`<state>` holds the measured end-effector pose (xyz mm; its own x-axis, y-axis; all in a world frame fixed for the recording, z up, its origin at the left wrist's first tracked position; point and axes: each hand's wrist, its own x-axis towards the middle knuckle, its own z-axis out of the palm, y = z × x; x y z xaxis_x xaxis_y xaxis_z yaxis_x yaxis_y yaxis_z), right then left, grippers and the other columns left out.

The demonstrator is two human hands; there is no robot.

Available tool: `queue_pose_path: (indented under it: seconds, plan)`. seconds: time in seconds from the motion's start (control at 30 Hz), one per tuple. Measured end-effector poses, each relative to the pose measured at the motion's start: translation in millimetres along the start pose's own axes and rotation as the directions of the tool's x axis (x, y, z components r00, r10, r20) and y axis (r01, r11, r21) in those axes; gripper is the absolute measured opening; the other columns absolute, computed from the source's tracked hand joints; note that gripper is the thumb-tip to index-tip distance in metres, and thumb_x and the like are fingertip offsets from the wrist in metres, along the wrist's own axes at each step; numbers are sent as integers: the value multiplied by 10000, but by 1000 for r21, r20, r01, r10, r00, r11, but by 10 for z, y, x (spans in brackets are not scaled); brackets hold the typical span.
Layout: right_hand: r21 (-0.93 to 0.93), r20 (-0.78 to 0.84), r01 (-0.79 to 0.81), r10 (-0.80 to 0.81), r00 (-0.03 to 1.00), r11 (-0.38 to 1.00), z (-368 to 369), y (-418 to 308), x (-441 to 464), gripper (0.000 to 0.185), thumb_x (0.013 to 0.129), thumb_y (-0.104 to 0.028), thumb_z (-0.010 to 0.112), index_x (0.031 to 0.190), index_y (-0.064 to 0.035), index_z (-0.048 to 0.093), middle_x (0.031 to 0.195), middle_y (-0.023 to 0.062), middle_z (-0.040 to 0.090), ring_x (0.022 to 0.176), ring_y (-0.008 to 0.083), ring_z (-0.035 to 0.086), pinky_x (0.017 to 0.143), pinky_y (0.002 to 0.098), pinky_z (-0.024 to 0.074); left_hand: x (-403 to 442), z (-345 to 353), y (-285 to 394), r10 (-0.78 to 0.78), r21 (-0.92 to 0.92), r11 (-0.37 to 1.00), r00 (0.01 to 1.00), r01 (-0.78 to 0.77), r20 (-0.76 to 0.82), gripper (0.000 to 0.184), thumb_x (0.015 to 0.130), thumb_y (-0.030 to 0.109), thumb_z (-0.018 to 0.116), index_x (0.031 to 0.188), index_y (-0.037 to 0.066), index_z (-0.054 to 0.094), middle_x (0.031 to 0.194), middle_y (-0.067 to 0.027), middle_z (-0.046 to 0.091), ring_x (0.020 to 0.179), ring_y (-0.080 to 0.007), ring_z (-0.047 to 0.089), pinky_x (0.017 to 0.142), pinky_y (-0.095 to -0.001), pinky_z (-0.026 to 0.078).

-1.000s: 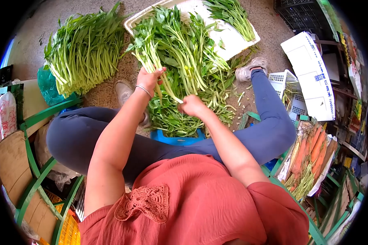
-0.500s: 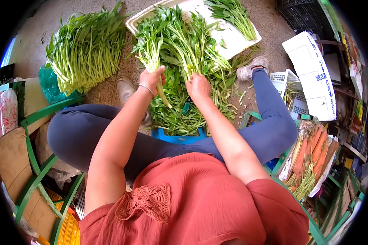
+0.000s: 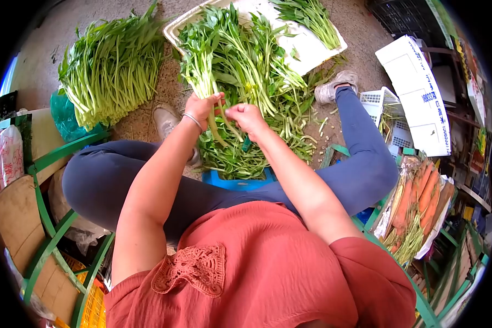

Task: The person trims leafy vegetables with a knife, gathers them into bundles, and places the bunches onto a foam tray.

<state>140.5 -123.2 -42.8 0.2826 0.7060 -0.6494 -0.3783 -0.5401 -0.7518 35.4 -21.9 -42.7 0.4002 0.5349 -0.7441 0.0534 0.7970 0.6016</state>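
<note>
Bunch of greens (image 3: 198, 60) clasped in your left grip (image 3: 202, 107), above the loose leaves (image 3: 232, 163)
Likely light, crisp and easily bruised, so hold it by the thick pale stems (image 3: 204, 85); your right grip (image 3: 247, 118) is curled beside their lower ends, and I can't tell if it pinches one; the heap meets a blue tub (image 3: 240, 185), and beyond lie a white tray (image 3: 314, 53) and speckled floor (image 3: 359, 46)

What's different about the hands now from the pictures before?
The bare right hand has moved left from the spread-out leafy green stalks, where it was just before, to beside the bare left hand. Whether it pinches anything is unclear. The left hand still grips its bunch of pale-stemmed greens. The heap of leafy greens and white rectangular tray stayed put.
</note>
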Motion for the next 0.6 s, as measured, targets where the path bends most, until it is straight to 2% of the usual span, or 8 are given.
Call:
queue_pose_path:
  seconds: [0.07,0.1,0.13,0.2,0.33,0.4,0.47,0.6]
  plan:
    - [-506,-31,-245,266,963,827,-82,75,27,170,745,-203,620,831,-57,632,722,53,621,589,92,518,439,239,385,56,-49,37,20,-1,1000,1000,-20,-14,175,802,63,562,964,79,498,891,-46,612,802,-197,596,614,-329,456]
    - [-783,-59,-76,47,997,618,-79,123,16,144,729,-182,604,810,-70,644,755,98,639,666,182,593,565,321,459,69,-49,54,71,-56,996,997,-72,-25,171,806,56,548,965,77,488,887,-49,600,811,-205,596,610,-342,462]
    - [-838,-132,-62,-90,987,542,-143,163,-1,167,731,-194,601,845,-77,634,766,114,631,738,267,608,663,368,469,70,-50,35,113,-115,986,993,-117,-42,167,810,48,535,965,75,479,884,-52,589,820,-212,596,606,-355,467]
    - [-870,-272,-88,-323,907,485,-174,198,29,210,728,-227,611,869,-72,622,751,150,620,736,288,598,651,380,470,66,-66,-7,99,-131,986,995,-101,-25,148,814,34,515,949,71,470,851,-53,559,746,-200,588,570,-347,481]
    - [-935,-262,-179,-255,931,307,-230,235,250,239,738,-246,594,866,-45,582,785,176,598,755,318,589,653,406,473,-5,13,81,40,-157,986,997,-49,-61,169,782,46,575,916,71,476,786,-48,538,575,-147,506,508,-288,469]
    - [-919,-297,-203,-258,919,337,-202,226,284,231,721,-227,589,850,-36,565,794,167,590,750,327,586,648,420,473,-27,17,113,80,-48,995,991,-85,-107,196,742,47,628,880,59,489,753,-44,534,570,-147,508,484,-291,461]
    - [-926,-303,-221,-253,919,306,-177,173,207,206,714,-146,561,876,-18,560,846,191,580,731,314,597,641,411,484,9,-27,86,61,-73,995,992,-70,-115,220,712,53,663,858,49,500,735,-41,542,560,-146,507,469,-288,457]
    - [-907,-310,-190,-292,905,376,-169,104,143,195,674,-204,609,785,-57,544,682,146,588,665,315,587,604,408,461,28,-82,33,-47,-49,998,989,40,-143,259,708,52,664,908,48,500,760,-61,575,588,-180,563,468,-301,469]
